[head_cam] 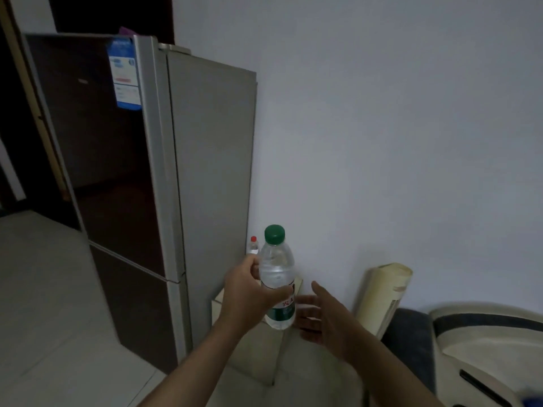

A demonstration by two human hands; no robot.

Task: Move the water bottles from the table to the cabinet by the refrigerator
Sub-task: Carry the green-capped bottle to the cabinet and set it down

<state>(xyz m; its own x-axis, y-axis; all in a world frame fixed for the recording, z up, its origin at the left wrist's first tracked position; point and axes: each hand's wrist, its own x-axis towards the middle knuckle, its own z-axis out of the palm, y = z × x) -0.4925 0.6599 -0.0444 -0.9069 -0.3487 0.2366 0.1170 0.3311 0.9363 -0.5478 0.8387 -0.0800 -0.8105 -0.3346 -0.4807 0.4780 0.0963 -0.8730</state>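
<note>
My left hand (pixel 249 292) grips a clear water bottle (pixel 277 268) with a green cap and a green and red label, upright, above a low pale cabinet (pixel 258 351) that stands beside the refrigerator (pixel 164 171). My right hand (pixel 320 315) is open just right of the bottle's base, fingers spread, apart from it. A second small bottle with a red cap (pixel 253 245) stands behind, against the refrigerator's side, mostly hidden by my left hand.
A tall grey refrigerator with a dark door fills the left. A rolled cream cylinder (pixel 385 295) leans on the white wall (pixel 382 142) right of the cabinet. A dark and cream sofa (pixel 470 348) sits at the lower right. Pale tiled floor (pixel 44 304) lies at the left.
</note>
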